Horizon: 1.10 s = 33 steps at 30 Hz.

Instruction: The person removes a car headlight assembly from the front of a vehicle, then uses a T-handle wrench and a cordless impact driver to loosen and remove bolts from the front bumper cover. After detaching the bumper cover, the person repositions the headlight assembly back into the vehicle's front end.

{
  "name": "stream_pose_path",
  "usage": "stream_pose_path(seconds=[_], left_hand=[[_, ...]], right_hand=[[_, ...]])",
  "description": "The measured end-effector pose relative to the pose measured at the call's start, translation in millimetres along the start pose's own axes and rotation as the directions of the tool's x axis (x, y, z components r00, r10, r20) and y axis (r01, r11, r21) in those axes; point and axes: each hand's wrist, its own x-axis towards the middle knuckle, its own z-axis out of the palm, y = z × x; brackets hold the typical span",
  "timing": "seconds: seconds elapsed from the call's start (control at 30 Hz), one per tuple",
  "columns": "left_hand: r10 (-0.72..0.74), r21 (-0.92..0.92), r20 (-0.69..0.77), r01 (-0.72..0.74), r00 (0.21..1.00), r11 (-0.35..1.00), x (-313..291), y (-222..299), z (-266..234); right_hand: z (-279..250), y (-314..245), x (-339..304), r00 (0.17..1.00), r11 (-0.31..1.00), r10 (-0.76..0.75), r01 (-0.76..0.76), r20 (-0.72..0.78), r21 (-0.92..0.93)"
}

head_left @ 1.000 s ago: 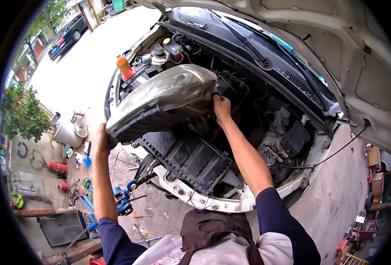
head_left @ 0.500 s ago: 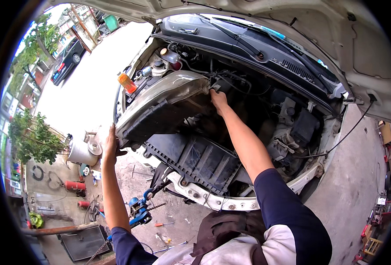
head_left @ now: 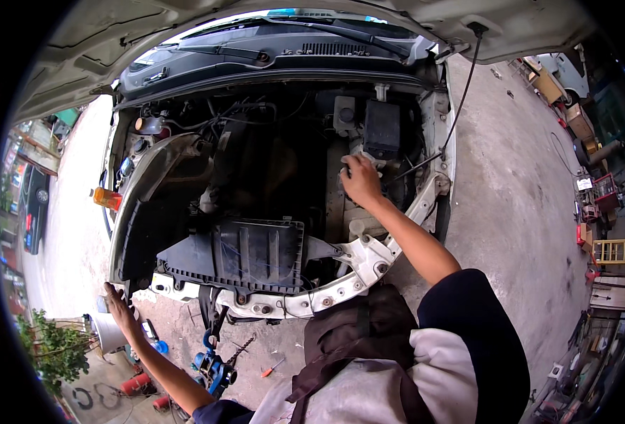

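One long, curved clear-plastic headlight w/ black backing [head_left: 143, 212], left of frame: best prop lower end evenly w/ bare L hand [head_left: 122, 309] (fingers at it, grip unclear); bare R hand [head_left: 361, 181], ctr-right, fingers curled, can't tell if holding anything.

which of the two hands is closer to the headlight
The left hand, at the lower end of the headlight; the right hand is well away, near the black box.

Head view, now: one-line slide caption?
Left hand at the near end of a headlight, right hand over the engine bay.
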Motion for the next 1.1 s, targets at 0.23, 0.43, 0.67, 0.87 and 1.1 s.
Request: stream_pose_path(seconds=[0.23,0.43,0.67,0.87,1.1], left_hand=[[0.201,0.049,-0.008,-0.201,0.979,0.978,27.5,-25.0,-2.7],[0.322,0.441,-0.189,-0.213,0.928,0.872,-41.9,21.9,28.7],[0.4,0.525,-0.227,-0.235,0.888,0.818,-195.7,10.7,49.7],[0.178,0.398,-0.057,-0.141,0.982,0.907,-361.5,-29.2,158.1],[0.235,0.323,0.283,-0.323,0.93,0.889,-476.8,30.5,271.4]], right_hand=[[-87.2,116.2,-22.4,0.953,0.68,0.059,0.18,0.297,-0.711],[-109.7,156.6,-11.6,0.872,0.54,-0.176,0.473,0.456,-0.696],[-191.3,128.7,-35.6,0.858,0.648,-0.402,0.514,0.321,-0.562],[-285.3,118.3,-89.4,0.977,0.985,-0.169,0.164,-0.127,-0.054],[-355.3,185.6,-212.4,0.748,0.243,0.639,-0.415,0.177,0.877]])
